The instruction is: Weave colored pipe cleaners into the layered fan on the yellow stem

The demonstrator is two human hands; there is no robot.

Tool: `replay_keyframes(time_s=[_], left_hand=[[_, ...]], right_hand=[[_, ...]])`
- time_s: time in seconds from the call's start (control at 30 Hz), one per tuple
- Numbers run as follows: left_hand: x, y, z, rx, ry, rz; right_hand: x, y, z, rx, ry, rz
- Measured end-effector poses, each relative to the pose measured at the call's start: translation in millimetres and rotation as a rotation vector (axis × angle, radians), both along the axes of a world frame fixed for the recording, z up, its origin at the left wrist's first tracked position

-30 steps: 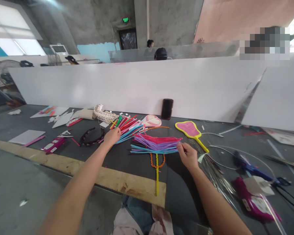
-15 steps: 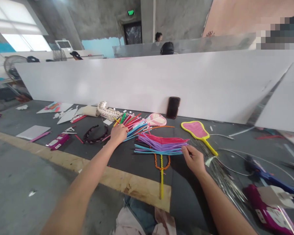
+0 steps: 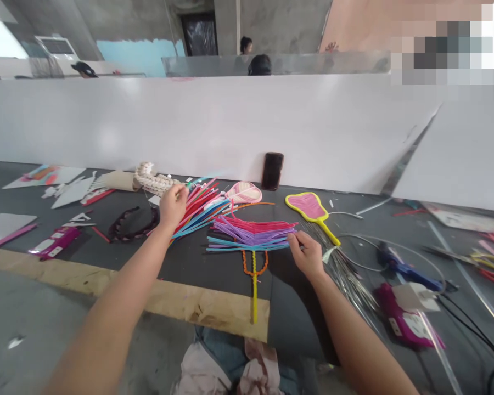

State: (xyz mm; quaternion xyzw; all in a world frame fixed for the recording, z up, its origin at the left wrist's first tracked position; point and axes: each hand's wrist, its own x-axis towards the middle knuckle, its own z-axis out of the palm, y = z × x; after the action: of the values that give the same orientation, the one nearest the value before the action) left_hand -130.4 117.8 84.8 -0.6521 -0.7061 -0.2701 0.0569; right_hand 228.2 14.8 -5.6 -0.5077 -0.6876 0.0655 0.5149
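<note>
My left hand is closed on a green-teal pipe cleaner, blurred by motion, above a fanned pile of loose pipe cleaners in red, pink and blue. My right hand pinches the right-hand ends of a layered pipe-cleaner piece. That piece has red, purple and light blue rows bent around a yellow stem, with an orange twisted loop below the rows. A pink paddle shape with a yellow rim lies beyond my right hand.
A phone leans on the white partition. On the left are a dark braided ring and a magenta packet. To the right lie metallic wires, a blue glue gun, another magenta packet and scissors.
My left hand has risen away from the table, and the green-teal pipe cleaner swings with it. My right hand stays at the layered piece's right ends. The camera view has turned right.
</note>
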Motion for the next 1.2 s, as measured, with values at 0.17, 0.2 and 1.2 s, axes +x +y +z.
replay_keyframes(time_s=[0.17, 0.2, 1.2], left_hand=[[44, -30, 9.5, 0.431, 0.054, -0.244], [59, -41, 4.2, 0.436, 0.1, -0.354], [109, -85, -84.9, 0.01, 0.147, -0.802]], right_hand=[[-3, -13, 16.8, 0.227, -0.022, -0.019], [-6, -17, 21.0, 0.327, -0.053, -0.015], [0, -20, 29.7, -0.139, -0.774, -0.011]])
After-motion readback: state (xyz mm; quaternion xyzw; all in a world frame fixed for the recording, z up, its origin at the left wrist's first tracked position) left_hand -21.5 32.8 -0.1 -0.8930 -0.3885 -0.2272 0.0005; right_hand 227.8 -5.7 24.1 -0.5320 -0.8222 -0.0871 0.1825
